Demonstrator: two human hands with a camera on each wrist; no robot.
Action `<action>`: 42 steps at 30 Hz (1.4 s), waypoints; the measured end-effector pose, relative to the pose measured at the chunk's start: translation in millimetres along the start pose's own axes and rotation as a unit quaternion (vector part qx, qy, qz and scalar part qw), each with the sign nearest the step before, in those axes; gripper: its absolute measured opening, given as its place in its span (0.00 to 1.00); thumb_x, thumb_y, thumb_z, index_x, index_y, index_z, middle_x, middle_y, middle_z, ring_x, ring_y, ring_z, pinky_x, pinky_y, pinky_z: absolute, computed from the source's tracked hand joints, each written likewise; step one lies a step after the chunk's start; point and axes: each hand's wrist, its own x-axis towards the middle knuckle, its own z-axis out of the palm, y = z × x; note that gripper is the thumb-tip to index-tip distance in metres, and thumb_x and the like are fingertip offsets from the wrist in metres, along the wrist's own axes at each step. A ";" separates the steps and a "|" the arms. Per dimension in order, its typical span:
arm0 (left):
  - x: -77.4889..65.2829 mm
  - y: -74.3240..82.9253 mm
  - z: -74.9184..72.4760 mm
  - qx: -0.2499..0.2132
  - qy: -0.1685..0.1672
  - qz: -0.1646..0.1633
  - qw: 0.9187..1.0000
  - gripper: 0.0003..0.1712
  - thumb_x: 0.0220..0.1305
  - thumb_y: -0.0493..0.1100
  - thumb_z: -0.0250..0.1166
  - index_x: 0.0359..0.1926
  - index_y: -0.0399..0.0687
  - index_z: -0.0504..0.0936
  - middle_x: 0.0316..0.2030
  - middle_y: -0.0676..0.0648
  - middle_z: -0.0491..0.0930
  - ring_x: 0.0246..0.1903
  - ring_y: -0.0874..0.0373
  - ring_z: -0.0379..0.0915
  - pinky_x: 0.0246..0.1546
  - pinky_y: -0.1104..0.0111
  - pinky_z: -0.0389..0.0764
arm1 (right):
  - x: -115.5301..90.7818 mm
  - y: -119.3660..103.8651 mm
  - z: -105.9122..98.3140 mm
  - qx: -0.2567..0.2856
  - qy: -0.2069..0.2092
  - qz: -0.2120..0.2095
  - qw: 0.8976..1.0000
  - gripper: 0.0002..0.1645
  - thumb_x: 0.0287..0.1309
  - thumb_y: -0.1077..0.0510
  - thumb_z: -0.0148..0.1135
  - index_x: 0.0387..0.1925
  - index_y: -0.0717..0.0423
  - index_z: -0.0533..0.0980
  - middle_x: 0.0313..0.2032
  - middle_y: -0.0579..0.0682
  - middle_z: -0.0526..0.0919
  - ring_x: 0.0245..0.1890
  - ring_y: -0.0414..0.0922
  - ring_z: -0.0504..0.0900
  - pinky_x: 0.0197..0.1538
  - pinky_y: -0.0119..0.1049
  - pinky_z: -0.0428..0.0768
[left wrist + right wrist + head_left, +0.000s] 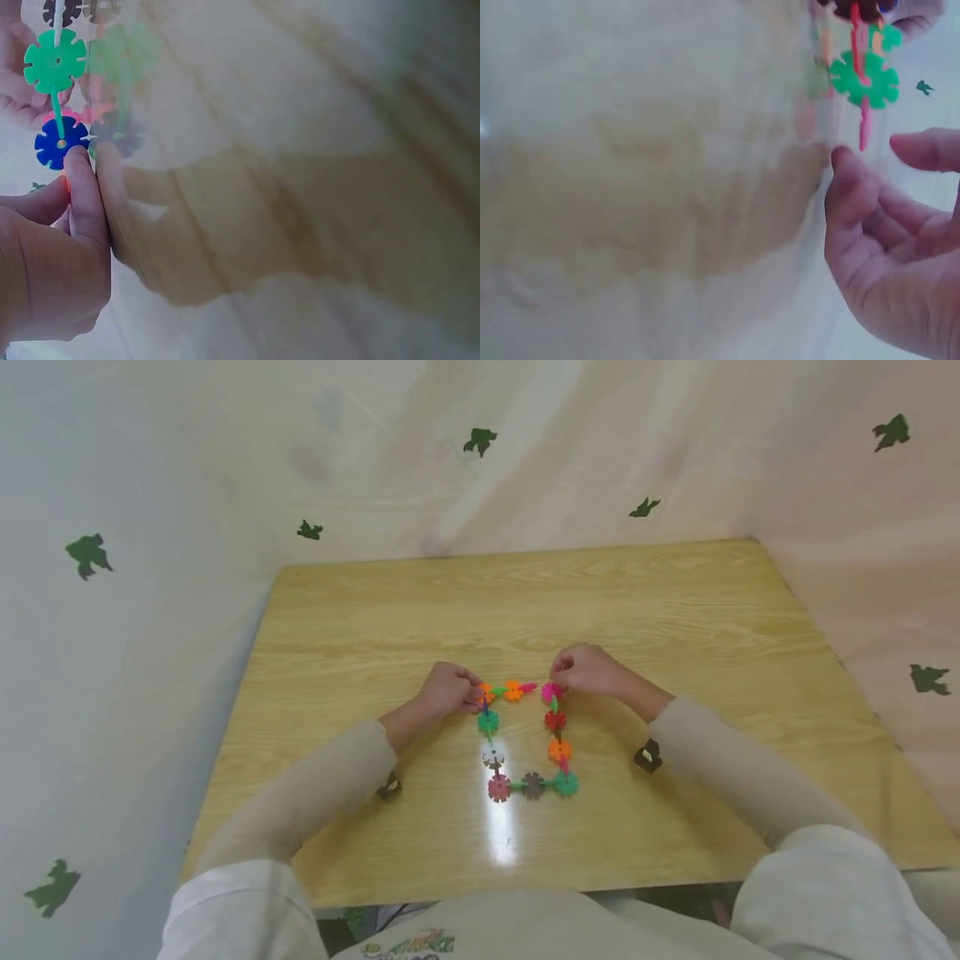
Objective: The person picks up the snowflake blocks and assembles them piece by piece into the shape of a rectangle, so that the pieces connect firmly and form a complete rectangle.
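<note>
Notched plastic discs in several colours are joined edge to edge into a rectangular outline on the table. At its far left corner my left hand (448, 687) pinches an orange disc (487, 692) between thumb and fingertips. In the left wrist view a blue disc (52, 144) touches the fingertip, with a green disc (55, 60) beyond. By the far right corner is my right hand (587, 668), its thumb and fingers apart around the pink disc (551, 693). A narrow gap shows between that disc and the pink piece (528, 687) ending the far side.
The wooden table (360, 618) carries the outline near its middle, with glare on its near part. Dark wrist devices, one by the left sleeve (389, 787) and one by the right sleeve (648, 756), hang under the forearms. A pale curtain (390, 485) with green cut-outs stands behind.
</note>
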 end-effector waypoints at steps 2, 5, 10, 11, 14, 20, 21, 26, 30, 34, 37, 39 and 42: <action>-0.1 0.2 -1.6 0.006 0.001 0.003 1.000 0.12 0.64 0.24 0.63 0.48 0.25 0.82 0.32 0.38 0.84 0.19 0.58 0.80 0.27 0.70 0.88 | -0.5 1.3 1.2 0.031 -0.039 0.029 0.998 0.13 0.64 0.60 0.61 0.45 0.66 0.81 0.32 0.54 0.85 0.29 0.46 0.82 0.32 0.35 0.83; -0.1 0.5 -3.2 0.008 -0.002 0.008 1.000 0.12 0.63 0.24 0.63 0.48 0.25 0.82 0.33 0.37 0.84 0.20 0.58 0.81 0.29 0.70 0.88 | 0.0 3.5 4.2 0.084 -0.062 0.050 0.993 0.15 0.63 0.62 0.63 0.48 0.69 0.80 0.30 0.54 0.85 0.27 0.45 0.82 0.31 0.33 0.83; -0.1 -0.2 -4.3 0.008 -0.005 0.006 1.000 0.11 0.64 0.25 0.64 0.47 0.25 0.82 0.32 0.38 0.84 0.20 0.58 0.80 0.29 0.70 0.88 | 1.1 6.0 7.6 0.128 -0.050 0.049 0.989 0.15 0.64 0.66 0.60 0.50 0.72 0.79 0.31 0.53 0.85 0.29 0.44 0.83 0.33 0.32 0.84; -0.1 -0.4 -4.4 0.007 -0.005 0.006 1.000 0.11 0.64 0.25 0.63 0.47 0.25 0.82 0.32 0.38 0.84 0.20 0.58 0.80 0.28 0.70 0.88 | 0.9 6.1 8.1 0.134 -0.047 0.048 0.989 0.15 0.64 0.66 0.60 0.50 0.72 0.79 0.31 0.53 0.85 0.30 0.44 0.83 0.34 0.32 0.85; -0.1 -1.3 -4.2 0.007 -0.006 0.007 1.000 0.11 0.63 0.25 0.63 0.47 0.25 0.82 0.32 0.38 0.84 0.20 0.58 0.80 0.29 0.71 0.88 | 1.8 7.7 10.4 0.144 -0.042 0.041 0.988 0.16 0.65 0.66 0.60 0.50 0.74 0.78 0.32 0.53 0.86 0.30 0.44 0.83 0.35 0.34 0.86; -1.0 -1.0 -3.0 0.004 0.001 0.007 1.000 0.10 0.64 0.25 0.63 0.46 0.26 0.83 0.33 0.37 0.84 0.20 0.58 0.81 0.30 0.70 0.88 | 3.8 6.4 15.5 0.182 -0.029 0.056 0.981 0.14 0.64 0.69 0.61 0.48 0.75 0.78 0.30 0.55 0.85 0.27 0.43 0.83 0.35 0.33 0.87; -0.9 -1.3 -3.0 0.004 0.003 0.008 1.000 0.09 0.64 0.25 0.63 0.45 0.26 0.83 0.34 0.37 0.85 0.20 0.58 0.81 0.30 0.70 0.88 | 4.6 6.4 16.1 0.187 -0.026 0.057 0.980 0.13 0.63 0.70 0.61 0.48 0.75 0.78 0.31 0.56 0.85 0.27 0.43 0.83 0.35 0.32 0.87; -2.2 -0.7 -3.1 0.005 0.008 0.015 1.000 0.08 0.64 0.24 0.63 0.44 0.27 0.84 0.34 0.36 0.85 0.20 0.57 0.82 0.29 0.69 0.89 | 8.1 5.3 17.1 0.181 -0.019 0.055 0.982 0.12 0.61 0.70 0.62 0.45 0.74 0.81 0.29 0.55 0.86 0.26 0.43 0.83 0.33 0.31 0.86; -0.1 0.6 -2.4 0.002 0.009 0.003 1.000 0.11 0.65 0.24 0.62 0.47 0.27 0.83 0.38 0.35 0.83 0.21 0.57 0.82 0.32 0.68 0.89 | 10.5 3.1 14.1 0.182 -0.020 0.055 0.982 0.14 0.63 0.69 0.62 0.49 0.74 0.80 0.28 0.54 0.86 0.26 0.42 0.82 0.34 0.30 0.86; 3.9 1.5 -2.3 -0.009 0.018 0.009 1.000 0.12 0.66 0.24 0.60 0.50 0.25 0.80 0.40 0.34 0.83 0.23 0.57 0.82 0.32 0.69 0.89 | 12.3 2.3 7.8 0.262 0.006 0.059 0.963 0.21 0.69 0.68 0.58 0.60 0.75 0.73 0.41 0.60 0.86 0.33 0.42 0.85 0.43 0.33 0.87; 3.1 1.2 -3.5 -0.013 0.022 0.015 1.000 0.12 0.67 0.26 0.61 0.50 0.24 0.78 0.37 0.33 0.84 0.22 0.59 0.82 0.31 0.69 0.89 | 7.6 5.5 1.7 0.299 0.043 0.040 0.952 0.27 0.71 0.66 0.57 0.67 0.73 0.67 0.54 0.67 0.80 0.46 0.50 0.86 0.53 0.39 0.86; 0.4 -1.3 -6.0 0.004 0.021 0.015 1.000 0.11 0.66 0.27 0.64 0.48 0.24 0.78 0.35 0.33 0.85 0.21 0.58 0.82 0.29 0.69 0.89 | 0.2 9.4 -2.4 0.266 0.060 0.017 0.962 0.31 0.72 0.64 0.57 0.71 0.70 0.62 0.61 0.69 0.75 0.56 0.55 0.81 0.59 0.45 0.82; -10.8 -6.4 -12.5 0.085 0.009 0.018 0.996 0.09 0.66 0.31 0.66 0.42 0.26 0.80 0.31 0.36 0.85 0.21 0.58 0.83 0.29 0.68 0.89 | -13.7 16.1 -7.3 0.193 0.071 -0.004 0.979 0.36 0.73 0.61 0.56 0.75 0.65 0.55 0.66 0.69 0.68 0.64 0.63 0.72 0.64 0.54 0.77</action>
